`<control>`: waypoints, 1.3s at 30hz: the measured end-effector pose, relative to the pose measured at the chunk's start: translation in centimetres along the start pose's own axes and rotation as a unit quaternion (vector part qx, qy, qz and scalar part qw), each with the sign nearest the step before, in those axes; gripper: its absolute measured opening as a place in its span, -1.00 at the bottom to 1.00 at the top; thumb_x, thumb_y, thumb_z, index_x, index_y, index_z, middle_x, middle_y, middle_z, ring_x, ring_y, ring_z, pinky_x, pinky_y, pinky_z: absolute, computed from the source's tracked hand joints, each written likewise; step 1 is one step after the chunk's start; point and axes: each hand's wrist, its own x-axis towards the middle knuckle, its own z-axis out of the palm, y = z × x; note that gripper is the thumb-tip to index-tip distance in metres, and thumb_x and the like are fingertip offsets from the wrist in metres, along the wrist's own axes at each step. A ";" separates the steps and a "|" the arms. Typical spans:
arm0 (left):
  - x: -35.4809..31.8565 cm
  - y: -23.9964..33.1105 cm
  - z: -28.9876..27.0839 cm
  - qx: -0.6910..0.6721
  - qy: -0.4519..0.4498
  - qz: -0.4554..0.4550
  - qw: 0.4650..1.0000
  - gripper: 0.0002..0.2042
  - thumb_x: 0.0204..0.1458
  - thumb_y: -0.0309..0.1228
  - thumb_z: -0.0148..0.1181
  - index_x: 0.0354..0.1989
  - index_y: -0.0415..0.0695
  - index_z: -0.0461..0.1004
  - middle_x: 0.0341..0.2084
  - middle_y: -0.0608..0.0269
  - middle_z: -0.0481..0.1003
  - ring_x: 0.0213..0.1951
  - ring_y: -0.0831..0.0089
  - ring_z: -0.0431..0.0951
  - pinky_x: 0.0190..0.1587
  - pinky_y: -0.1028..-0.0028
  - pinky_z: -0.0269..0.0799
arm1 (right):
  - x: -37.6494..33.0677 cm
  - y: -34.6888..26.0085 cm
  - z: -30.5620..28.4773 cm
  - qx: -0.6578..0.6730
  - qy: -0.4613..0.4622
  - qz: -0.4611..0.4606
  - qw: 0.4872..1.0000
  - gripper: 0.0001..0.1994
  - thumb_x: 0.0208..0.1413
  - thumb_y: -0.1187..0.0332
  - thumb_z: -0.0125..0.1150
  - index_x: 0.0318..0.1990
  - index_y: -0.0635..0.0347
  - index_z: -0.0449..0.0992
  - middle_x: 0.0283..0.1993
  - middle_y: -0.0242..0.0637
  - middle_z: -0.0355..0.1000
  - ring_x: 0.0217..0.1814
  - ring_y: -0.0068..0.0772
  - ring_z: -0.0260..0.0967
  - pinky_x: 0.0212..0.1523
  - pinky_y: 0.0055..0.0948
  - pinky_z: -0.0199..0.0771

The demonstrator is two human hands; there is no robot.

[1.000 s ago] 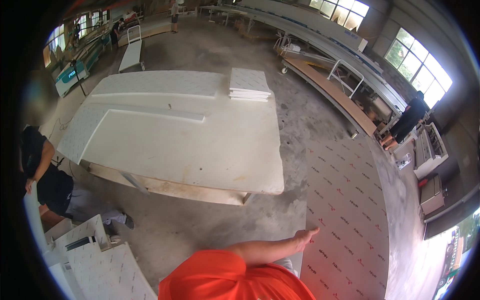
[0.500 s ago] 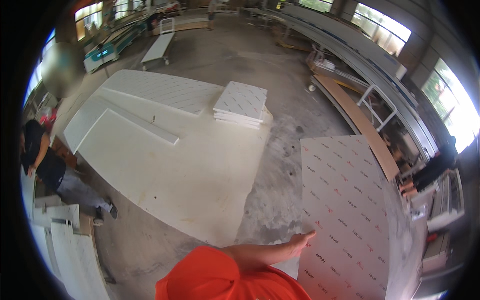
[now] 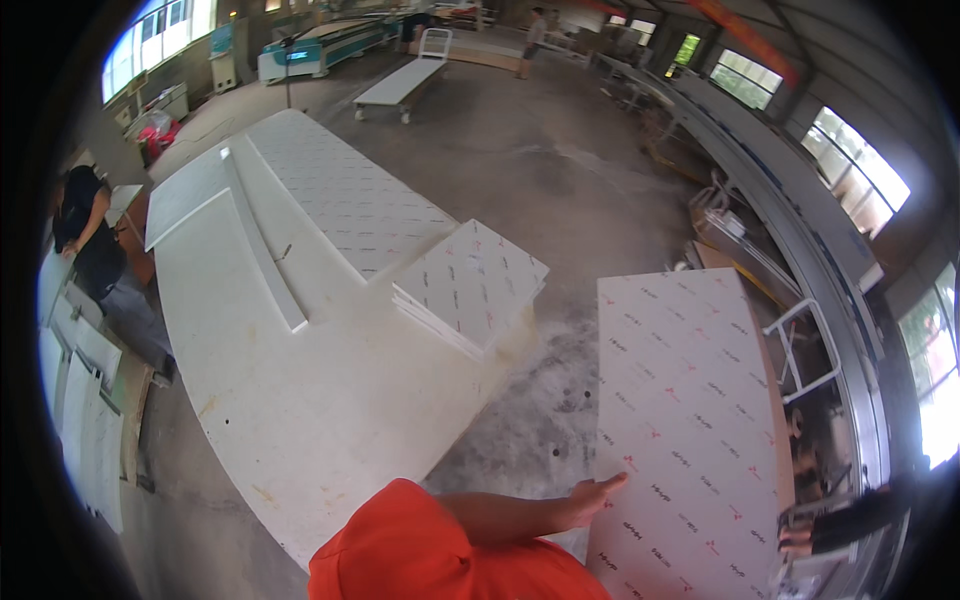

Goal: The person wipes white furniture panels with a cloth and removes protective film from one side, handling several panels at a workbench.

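A large flat panel (image 3: 680, 410), pale with rows of small red and black printing, stands tilted at my right side. My left hand (image 3: 595, 500) reaches across from an orange-red sleeve and grips the panel's left edge. One digit lies on the printed face, and the rest of the fingers are partly hidden at the edge. My right hand is not visible. To the left of the panel, a short stack of square printed boards (image 3: 475, 285) lies on a wide off-white sheet (image 3: 360, 420).
More printed sheets (image 3: 340, 190) and a narrow strip (image 3: 265, 250) lie on the off-white sheet. A person (image 3: 90, 235) stands at left beside leaning boards (image 3: 95, 420); another in dark clothes (image 3: 860, 525) is beyond the panel. A flat cart (image 3: 400, 85) and long machine (image 3: 770, 190) stand farther off.
The view has turned left, so the floor sheet, stack and cart sit farther right or lower. My left hand keeps its hold on the panel, which has stayed beside me.
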 end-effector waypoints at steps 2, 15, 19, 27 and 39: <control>5.5 3.5 1.1 -0.021 -0.009 -0.004 1.000 -0.26 0.10 0.02 0.47 0.19 -0.40 0.40 0.00 0.09 0.55 -0.19 0.39 0.57 -0.20 0.28 0.54 | 2.4 -8.0 -0.4 -0.002 -0.024 0.007 1.000 -0.24 0.43 -0.27 -0.22 0.19 0.36 0.53 -0.04 0.12 0.62 -0.02 0.05 0.61 -0.09 -0.03 0.60; 32.4 28.7 8.3 0.085 0.147 0.235 0.957 -0.18 -0.01 0.27 0.42 0.04 -0.38 0.55 -0.17 0.05 0.62 -0.16 0.28 0.65 -0.12 0.30 0.56 | 42.6 -53.8 9.0 -0.179 0.047 -0.287 0.940 -0.23 0.42 -0.30 -0.33 0.21 0.23 0.56 0.12 0.11 0.58 0.09 0.20 0.58 0.11 0.16 0.54; 37.9 34.8 5.6 0.079 0.217 0.296 0.927 -0.15 -0.04 0.28 0.45 0.07 -0.37 0.54 -0.14 0.02 0.61 -0.11 0.27 0.64 -0.08 0.29 0.55 | 49.3 -72.1 14.6 -0.141 0.080 -0.405 0.900 -0.24 0.37 -0.32 -0.24 0.11 0.21 0.63 0.03 0.21 0.59 0.08 0.33 0.54 0.10 0.22 0.49; 42.7 56.4 4.7 -0.228 0.295 0.274 0.887 -0.19 0.02 0.24 0.43 0.13 -0.34 0.53 -0.09 0.09 0.60 -0.13 0.31 0.61 -0.08 0.32 0.54 | 49.7 -110.2 23.5 -0.041 0.051 -0.606 0.793 -0.32 0.36 -0.20 -0.09 0.09 0.35 0.58 0.07 0.29 0.54 0.11 0.37 0.50 0.11 0.11 0.47; 48.7 82.6 -11.6 -0.173 0.360 0.455 0.796 -0.29 0.20 0.22 0.25 0.16 -0.27 0.53 -0.16 0.15 0.57 -0.18 0.35 0.57 -0.12 0.37 0.51 | 23.9 -155.6 30.4 -0.106 0.019 -0.723 0.682 -0.23 0.29 -0.39 -0.11 0.04 0.21 0.65 -0.03 0.12 0.61 0.01 0.16 0.57 0.06 0.00 0.50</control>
